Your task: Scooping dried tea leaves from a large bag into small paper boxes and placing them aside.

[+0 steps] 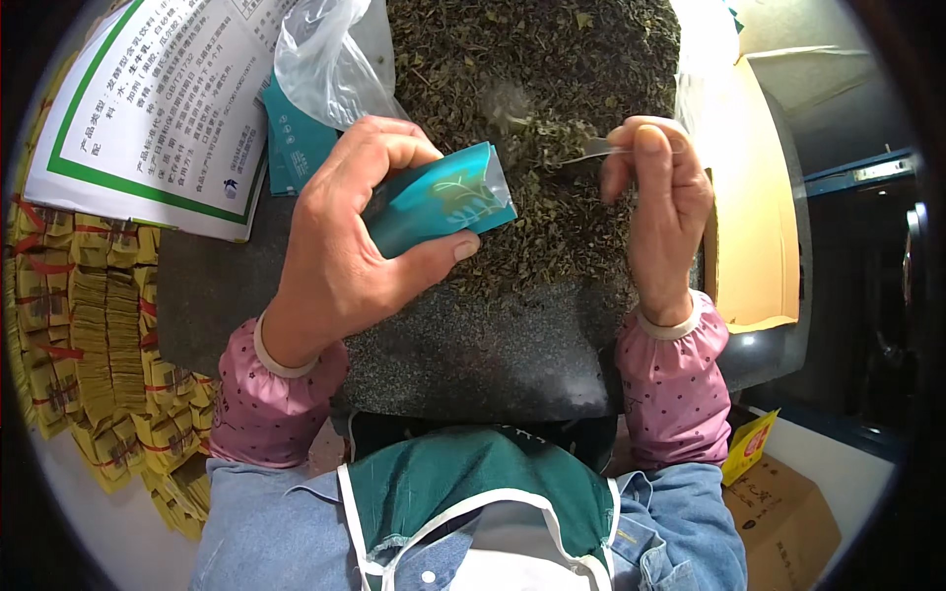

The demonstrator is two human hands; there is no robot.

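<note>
My left hand (355, 236) grips a teal printed pouch (443, 193) between thumb and fingers, its mouth spread and facing right. Opposite it, my right hand (660, 214) pinches the handle of a small scoop (596, 149), which looks translucent. Dried leaves are heaped at the scoop's tip, a short way right of the pouch mouth and apart from it. Beneath both hands spreads a large heap of dried, crumbled leaves (532, 44) on a dark speckled tabletop (473, 362). The inside of the pouch is mostly hidden.
More teal pouches (295, 148) lie beside a clear plastic bag (332, 66). A white printed board with a green border (118, 125) covers the upper left. Bundled yellow packets (111, 332) fill the left side. Cardboard (754, 207) borders the right; a brown carton (783, 524) sits lower.
</note>
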